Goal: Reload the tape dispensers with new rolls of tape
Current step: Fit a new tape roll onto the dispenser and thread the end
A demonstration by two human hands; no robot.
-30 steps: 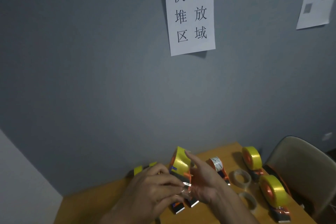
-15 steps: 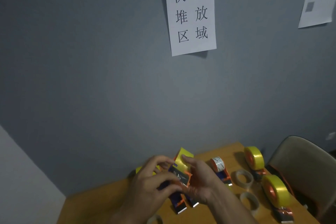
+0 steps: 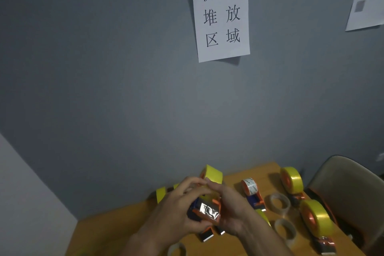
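Observation:
Above the wooden table (image 3: pixel 108 233), both my hands hold an orange and dark blue tape dispenser (image 3: pixel 204 211) with a yellow roll (image 3: pixel 213 173) sitting in it. My left hand (image 3: pixel 176 210) grips its left side, fingers curled over the top. My right hand (image 3: pixel 230 208) grips the right side, and its fingertips meet the left ones at the roll. A shiny metal plate faces me between the palms. Another yellow roll (image 3: pixel 161 193) peeks out behind my left hand.
To the right stand a dispenser with a white roll (image 3: pixel 250 188) and two dispensers with yellow rolls (image 3: pixel 291 181) (image 3: pixel 314 217). Empty cardboard cores (image 3: pixel 278 202) (image 3: pixel 284 229) (image 3: pixel 176 250) lie around. A chair (image 3: pixel 353 189) stands at the right, with a grey wall behind.
The dispenser has turned in my hands so its metal plate faces me. My left fingers have risen onto the top of the roll and now meet my right fingertips.

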